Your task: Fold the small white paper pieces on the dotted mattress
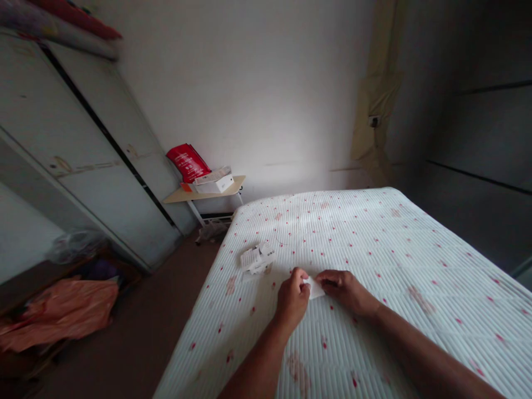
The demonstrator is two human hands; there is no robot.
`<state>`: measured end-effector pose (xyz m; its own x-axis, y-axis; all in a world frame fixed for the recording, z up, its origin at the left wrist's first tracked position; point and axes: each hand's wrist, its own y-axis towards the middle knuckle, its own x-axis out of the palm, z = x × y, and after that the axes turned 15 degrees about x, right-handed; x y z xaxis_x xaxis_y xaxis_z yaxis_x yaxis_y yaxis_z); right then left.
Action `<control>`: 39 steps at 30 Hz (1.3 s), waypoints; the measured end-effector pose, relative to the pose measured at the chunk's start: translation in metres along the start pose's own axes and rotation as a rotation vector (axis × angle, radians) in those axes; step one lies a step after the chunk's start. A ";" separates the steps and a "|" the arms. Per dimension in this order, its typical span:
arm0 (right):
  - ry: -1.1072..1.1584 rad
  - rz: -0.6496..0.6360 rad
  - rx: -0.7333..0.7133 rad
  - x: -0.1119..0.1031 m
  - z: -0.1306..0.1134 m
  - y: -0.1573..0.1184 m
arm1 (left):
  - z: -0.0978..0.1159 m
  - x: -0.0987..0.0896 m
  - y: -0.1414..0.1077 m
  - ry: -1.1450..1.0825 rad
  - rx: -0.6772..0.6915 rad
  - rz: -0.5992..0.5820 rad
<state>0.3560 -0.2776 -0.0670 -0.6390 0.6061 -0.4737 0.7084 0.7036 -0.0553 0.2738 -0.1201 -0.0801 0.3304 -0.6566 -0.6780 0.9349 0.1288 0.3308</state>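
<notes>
Hands meet at the lower centre of the frame, over a white quilted bed cover (374,249) dotted with red marks. The left hand (292,296) is curled, its fingers pinching the left edge of a small white paper piece (315,288). The right hand (344,288) lies flatter, fingers pressed together on the paper's right side. Up and to the left of the hands, a little pile of similar white pieces (257,258) rests on the cover. Farther back, at centre left, a small table (199,194) carries a red bag (189,162) and a white box (216,183).
</notes>
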 end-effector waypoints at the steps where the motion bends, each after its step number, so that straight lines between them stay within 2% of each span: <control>1: -0.021 -0.001 -0.003 -0.001 -0.001 -0.001 | 0.002 -0.001 0.000 0.042 0.004 -0.014; 12: -0.193 0.063 -0.035 -0.001 -0.004 -0.001 | 0.002 -0.005 -0.003 0.281 0.156 -0.046; 18: -0.264 0.009 -0.130 -0.008 -0.003 -0.003 | 0.000 -0.007 -0.006 0.258 0.183 -0.030; 23: -0.336 -0.041 -0.147 -0.009 -0.003 -0.003 | -0.002 -0.008 -0.006 0.188 0.198 -0.043; 29: -0.312 -0.038 -0.127 -0.009 -0.002 -0.003 | -0.002 -0.011 -0.005 0.127 0.180 -0.069; 39: -0.274 -0.023 -0.133 -0.007 -0.002 -0.004 | -0.004 -0.010 -0.005 0.127 0.188 -0.050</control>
<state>0.3570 -0.2838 -0.0621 -0.5368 0.4792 -0.6944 0.6378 0.7693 0.0379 0.2664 -0.1117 -0.0778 0.3094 -0.5581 -0.7699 0.9137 -0.0499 0.4033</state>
